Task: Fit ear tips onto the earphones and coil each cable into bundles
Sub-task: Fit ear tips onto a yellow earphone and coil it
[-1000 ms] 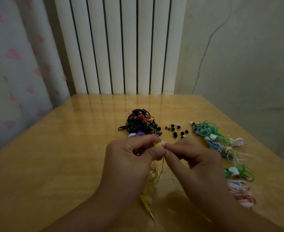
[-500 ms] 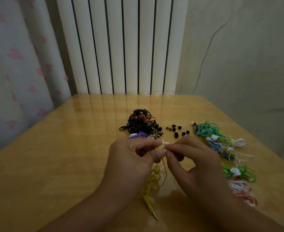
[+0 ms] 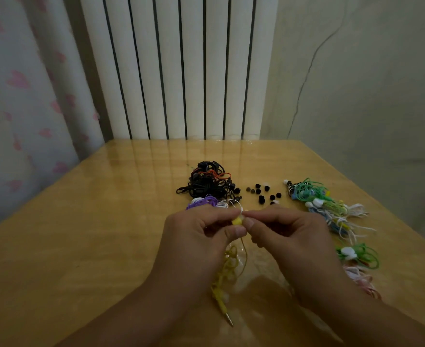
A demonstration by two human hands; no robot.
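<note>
Head view: yellow earbud (image 3: 237, 220) pinched between both hands' fingertips (image 3: 248, 223).

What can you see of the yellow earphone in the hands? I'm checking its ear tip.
The yellow earphone shows as a small, glossy, plastic-looking bud pinched at the left hand fingertips, with the right hand fingertips pressed against its right side. Whether an ear tip is on it cannot be told. Its thin yellow cable hangs down in loose, tangled loops onto the wooden table and ends in a yellow plug with a metal pin, lying on the table near the camera.
</note>
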